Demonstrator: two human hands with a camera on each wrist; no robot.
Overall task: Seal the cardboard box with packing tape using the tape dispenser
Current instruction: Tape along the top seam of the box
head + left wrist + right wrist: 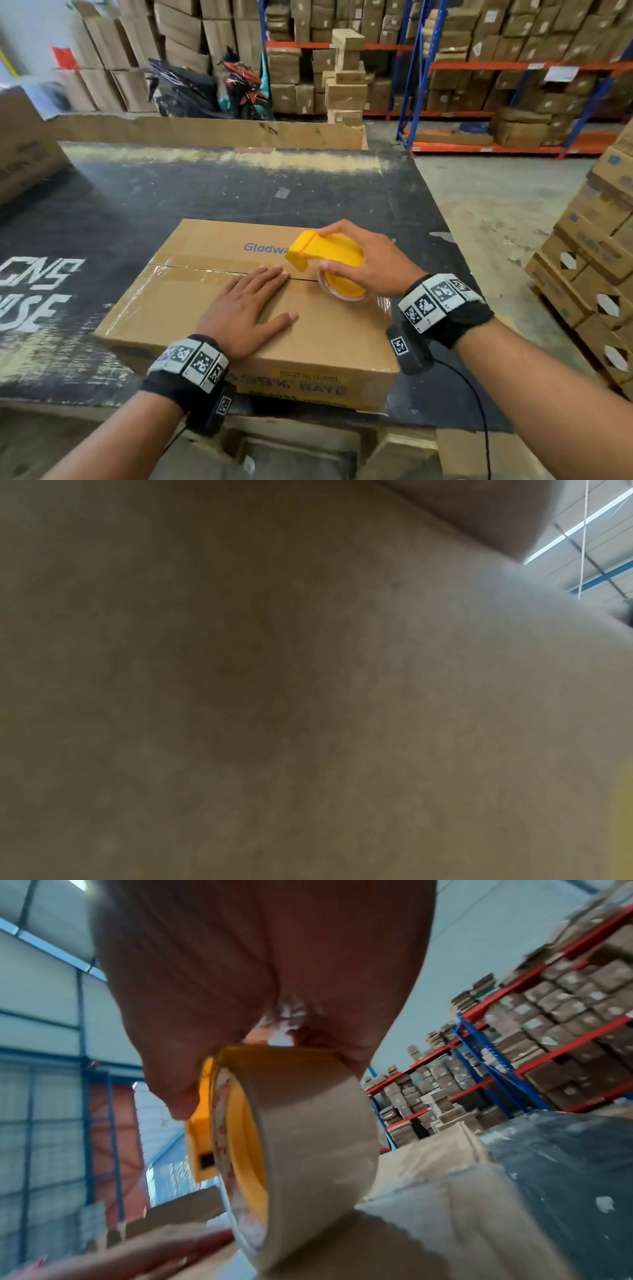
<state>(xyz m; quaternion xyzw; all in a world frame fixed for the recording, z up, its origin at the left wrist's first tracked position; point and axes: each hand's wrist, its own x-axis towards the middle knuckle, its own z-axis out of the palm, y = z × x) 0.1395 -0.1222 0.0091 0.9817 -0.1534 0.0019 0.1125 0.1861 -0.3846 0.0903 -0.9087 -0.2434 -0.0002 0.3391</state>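
A closed cardboard box (pixel 239 308) lies on a dark desk (pixel 171 192), near its front edge. The left hand (pixel 245 310) rests flat, fingers spread, on the lid beside the centre seam (pixel 205 269). The right hand (pixel 363 262) grips a yellow tape dispenser (pixel 325 262), its roll (pixel 308 1137) touching the lid at the seam's right end. If the dispenser drifts off the seam, the tape could wrinkle or miss the gap.
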